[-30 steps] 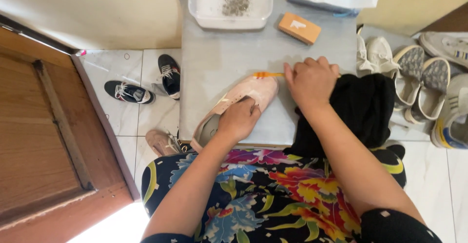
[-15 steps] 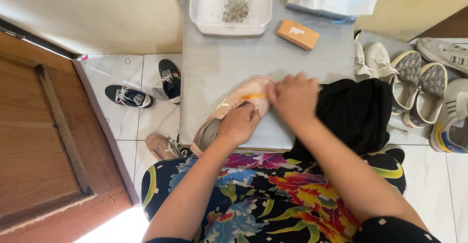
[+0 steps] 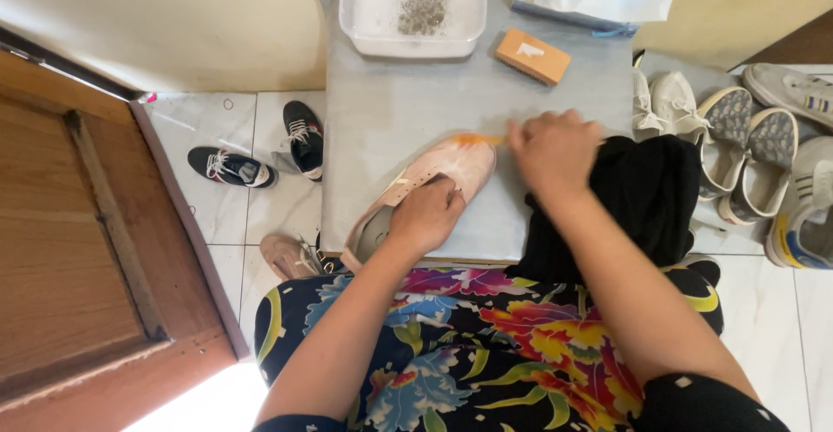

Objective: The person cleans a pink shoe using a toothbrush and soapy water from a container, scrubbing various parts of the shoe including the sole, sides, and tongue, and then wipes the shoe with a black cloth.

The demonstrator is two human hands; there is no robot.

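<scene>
On your grey table [image 3: 390, 111] you have one pink shoe [image 3: 434, 180], one tub [image 3: 413, 9], one brush block [image 3: 533, 55], one black cloth [image 3: 638, 198]; left of it, two black sneakers [image 3: 260, 154]

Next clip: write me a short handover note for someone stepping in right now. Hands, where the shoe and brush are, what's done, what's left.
Left hand presses down on the pink shoe, which lies on its side on the grey table. Right hand holds a small orange brush against the shoe's toe.
Tub of soapy water and a tan scrub block sit at the table's far edge; black cloth lies by the right arm.
Done: toe looks wet and orange-tinged. Left: the rest of the upper seems unscrubbed.
</scene>
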